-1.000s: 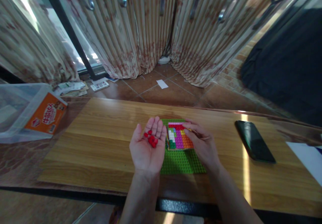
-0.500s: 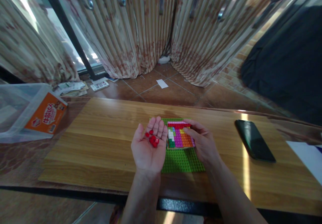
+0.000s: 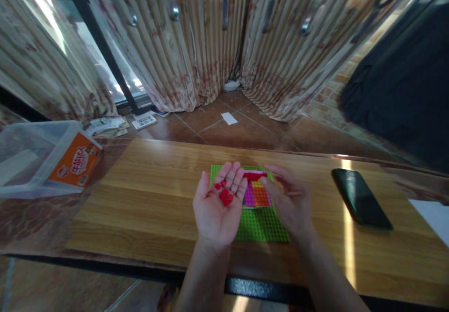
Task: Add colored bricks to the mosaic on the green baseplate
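My left hand (image 3: 217, 214) is turned palm up, fingers stretched out, with several small red toy bricks (image 3: 226, 197) lying on its palm and finger bases. Behind it lies a green baseplate (image 3: 261, 225), bearing a block built of coloured bricks (image 3: 259, 190) in purple, orange, yellow, red and pink. The left fingers hide the left side of this block. At the block's right edge hovers my right hand (image 3: 293, 199), slightly blurred, thumb and index finger apart, and I see nothing between them. Its thumb tip is close to the red row at the top.
On the wooden table (image 3: 140, 199) a black phone (image 3: 361, 199) lies to the right, with white paper (image 3: 430, 216) beyond it. A clear plastic bin (image 3: 45, 153) with an orange label stands at the left. Curtains (image 3: 196, 50) hang behind; papers (image 3: 107, 126) lie on the floor.
My view has shifted slightly. My left hand has moved right, covering more of the brick block. My right hand's fingers have come away from the block and spread apart.
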A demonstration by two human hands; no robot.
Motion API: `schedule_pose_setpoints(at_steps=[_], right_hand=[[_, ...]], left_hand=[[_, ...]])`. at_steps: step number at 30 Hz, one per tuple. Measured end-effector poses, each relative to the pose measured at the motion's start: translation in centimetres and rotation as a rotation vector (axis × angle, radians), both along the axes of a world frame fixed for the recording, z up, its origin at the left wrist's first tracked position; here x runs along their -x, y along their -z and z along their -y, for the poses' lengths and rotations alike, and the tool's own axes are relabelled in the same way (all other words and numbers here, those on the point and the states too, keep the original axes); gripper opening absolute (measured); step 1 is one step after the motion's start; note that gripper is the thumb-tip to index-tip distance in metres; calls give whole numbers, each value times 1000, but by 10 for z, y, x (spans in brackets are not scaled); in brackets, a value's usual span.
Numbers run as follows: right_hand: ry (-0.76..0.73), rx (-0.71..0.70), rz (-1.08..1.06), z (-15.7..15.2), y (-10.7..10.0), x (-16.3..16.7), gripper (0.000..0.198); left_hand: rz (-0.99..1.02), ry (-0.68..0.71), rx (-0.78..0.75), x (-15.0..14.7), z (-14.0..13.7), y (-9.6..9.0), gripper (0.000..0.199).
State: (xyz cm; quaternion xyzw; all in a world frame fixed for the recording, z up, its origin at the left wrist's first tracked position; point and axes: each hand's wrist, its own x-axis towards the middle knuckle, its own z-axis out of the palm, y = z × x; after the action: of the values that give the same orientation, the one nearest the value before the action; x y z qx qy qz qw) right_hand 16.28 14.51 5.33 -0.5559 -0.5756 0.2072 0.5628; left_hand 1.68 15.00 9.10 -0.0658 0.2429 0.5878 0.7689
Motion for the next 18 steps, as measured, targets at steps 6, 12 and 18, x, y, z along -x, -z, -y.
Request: schedule_pose_setpoints(at_steps=[6,12,18], right_hand=[[-250,71,243,22,-40,26,14],[-297,169,333,23,-38,35,13],[-263,180,369,26,-39,40,11]], left_hand=[[-7,49,-44,0,3,-3,47],[0,105,-89,1,5,-6,51],[11,103,-66,-1,4,-5,50]])
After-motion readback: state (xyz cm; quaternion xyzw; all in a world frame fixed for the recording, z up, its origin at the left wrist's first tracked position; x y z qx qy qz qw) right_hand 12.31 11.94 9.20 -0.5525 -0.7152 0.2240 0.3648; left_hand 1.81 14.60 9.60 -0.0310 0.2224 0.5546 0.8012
